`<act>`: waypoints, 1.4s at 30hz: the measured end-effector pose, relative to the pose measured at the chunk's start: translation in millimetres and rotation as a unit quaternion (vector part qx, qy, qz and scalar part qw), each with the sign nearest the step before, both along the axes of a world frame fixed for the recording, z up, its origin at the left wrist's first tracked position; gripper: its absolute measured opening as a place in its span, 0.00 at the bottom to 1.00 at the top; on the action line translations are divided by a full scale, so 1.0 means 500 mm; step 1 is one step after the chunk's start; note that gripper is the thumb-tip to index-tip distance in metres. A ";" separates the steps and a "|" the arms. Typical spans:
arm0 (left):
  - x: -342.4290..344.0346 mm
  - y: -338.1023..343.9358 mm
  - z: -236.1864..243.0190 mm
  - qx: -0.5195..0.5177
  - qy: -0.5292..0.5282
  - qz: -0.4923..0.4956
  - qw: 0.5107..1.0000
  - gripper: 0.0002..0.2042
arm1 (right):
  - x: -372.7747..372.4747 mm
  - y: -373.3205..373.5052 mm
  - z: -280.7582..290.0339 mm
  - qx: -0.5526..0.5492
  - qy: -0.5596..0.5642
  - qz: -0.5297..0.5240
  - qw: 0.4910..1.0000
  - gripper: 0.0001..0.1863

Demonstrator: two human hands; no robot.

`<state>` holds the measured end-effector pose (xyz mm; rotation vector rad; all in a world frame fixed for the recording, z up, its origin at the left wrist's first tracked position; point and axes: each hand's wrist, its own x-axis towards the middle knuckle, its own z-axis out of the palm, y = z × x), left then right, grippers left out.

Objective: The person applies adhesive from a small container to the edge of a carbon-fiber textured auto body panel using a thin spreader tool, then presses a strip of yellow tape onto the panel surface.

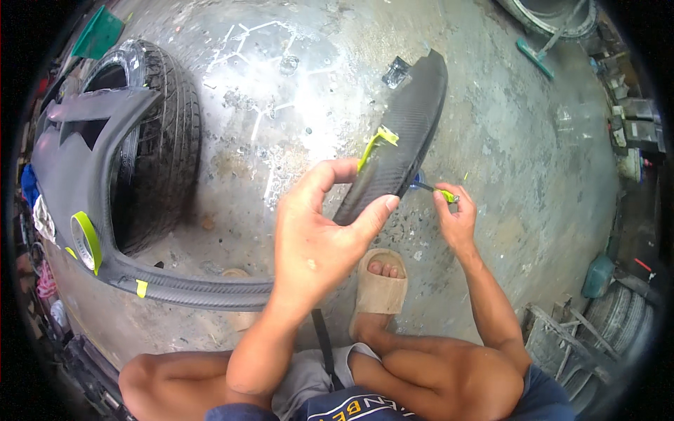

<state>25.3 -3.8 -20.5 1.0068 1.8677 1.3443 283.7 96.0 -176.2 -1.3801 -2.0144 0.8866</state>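
A dark carbon-fiber panel piece (414, 112) is gripped in my left hand (316, 245), tilted upright, with a strip of yellow-green tape (379, 139) on its face. My right hand (456, 219) is closed on a thin tool with a yellow-green end (446, 194); its dark tip reaches a small blue item (415, 181), partly hidden behind the panel. A larger carbon-fiber part (67, 168) leans over a tire at the left, with a yellow-green tape roll (91, 242) and small tape tabs (141, 288) on it.
A tire (165, 133) stands at the left near a green container (95, 31). A squeegee (533, 57) lies by a metal rim (547, 14) at the top right. Metal parts and tires (611, 330) line the right edge. My sandaled foot (379, 281) rests on the concrete floor.
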 end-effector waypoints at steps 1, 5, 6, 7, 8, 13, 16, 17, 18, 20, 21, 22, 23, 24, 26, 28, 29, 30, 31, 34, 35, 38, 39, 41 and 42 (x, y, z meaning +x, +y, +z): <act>0.000 -0.002 -0.005 0.002 0.002 0.003 1.000 0.18 | -0.003 -0.002 0.001 0.003 -0.005 -0.001 1.000 0.09; -0.004 -0.004 -0.015 0.018 0.020 -0.001 1.000 0.18 | -0.006 -0.003 0.005 0.022 0.007 -0.002 1.000 0.09; -0.007 -0.005 -0.018 0.022 0.028 -0.006 0.999 0.18 | -0.006 -0.005 0.005 0.024 0.009 -0.002 1.000 0.09; -0.010 -0.006 -0.020 0.026 0.036 -0.011 0.999 0.18 | -0.006 -0.005 0.007 0.027 0.012 -0.004 1.000 0.08; -0.012 -0.007 -0.022 0.032 0.037 -0.011 0.999 0.18 | -0.005 -0.006 0.008 0.025 0.008 -0.005 1.000 0.08; 0.004 -0.004 0.013 -0.034 -0.092 0.014 0.995 0.16 | 0.006 -0.017 0.014 0.007 -0.006 -0.025 1.000 0.09; 0.000 0.001 0.010 0.005 0.017 0.002 1.000 0.14 | -0.002 -0.006 0.018 0.029 -0.024 -0.011 0.999 0.10; 0.001 -0.001 0.015 -0.012 0.022 0.003 1.000 0.14 | -0.004 -0.005 0.013 0.036 -0.011 -0.010 0.999 0.11; 0.001 -0.003 0.009 -0.020 0.005 0.011 1.000 0.14 | -0.008 -0.003 0.006 0.042 0.004 -0.008 0.999 0.11; 0.007 -0.001 -0.004 -0.025 -0.033 0.024 0.999 0.14 | -0.001 0.008 -0.009 0.049 -0.007 0.007 0.999 0.10; 0.010 -0.002 -0.010 -0.030 -0.046 0.032 0.998 0.14 | -0.002 0.005 -0.022 0.048 -0.006 0.018 0.999 0.09; 0.016 0.001 -0.003 -0.028 -0.073 0.043 0.996 0.13 | -0.008 0.003 -0.020 0.033 0.005 0.012 0.999 0.09; 0.016 0.001 -0.002 -0.039 -0.074 0.042 0.996 0.13 | -0.012 0.001 -0.015 0.019 0.016 0.006 1.000 0.10; 0.016 0.000 -0.005 -0.041 -0.058 0.043 0.997 0.14 | -0.013 0.002 -0.008 0.009 0.026 0.000 1.000 0.10; 0.017 -0.002 -0.010 -0.037 -0.062 0.042 0.997 0.14 | -0.008 0.005 -0.017 -0.009 0.032 -0.010 0.999 0.09; 0.014 -0.005 -0.012 -0.020 -0.067 0.034 0.997 0.14 | -0.007 0.008 -0.022 -0.021 0.044 -0.007 0.999 0.09; 0.014 -0.005 -0.014 -0.010 -0.069 0.031 0.997 0.14 | -0.004 0.009 -0.021 -0.024 0.051 -0.002 0.998 0.09; 0.012 -0.008 -0.017 -0.009 -0.064 0.027 0.998 0.12 | -0.006 0.007 -0.021 -0.030 0.059 0.004 0.998 0.09; 0.011 -0.010 -0.019 -0.007 -0.058 0.024 0.998 0.11 | -0.008 0.005 -0.020 -0.024 0.065 0.002 0.998 0.09; 0.009 -0.010 -0.020 0.000 -0.043 0.018 0.999 0.10 | -0.005 0.009 -0.014 -0.023 0.066 0.002 0.998 0.09; 0.009 -0.009 -0.019 0.003 -0.038 0.017 0.999 0.10 | -0.002 0.009 -0.016 -0.038 0.058 0.003 0.998 0.09; 0.007 -0.011 -0.022 0.001 -0.042 0.019 0.999 0.10 | -0.007 0.003 -0.018 -0.024 0.077 -0.015 0.997 0.09; 0.007 -0.011 -0.022 -0.004 -0.043 0.020 0.999 0.10 | -0.007 0.004 -0.014 -0.007 0.089 -0.025 0.996 0.09; 0.007 -0.012 -0.022 -0.014 -0.045 0.022 0.999 0.10 | 0.000 0.009 -0.030 -0.023 0.071 -0.018 0.997 0.09; 0.007 -0.011 -0.022 -0.007 -0.044 0.021 0.999 0.10 | -0.003 0.010 -0.030 -0.031 0.063 -0.015 0.997 0.09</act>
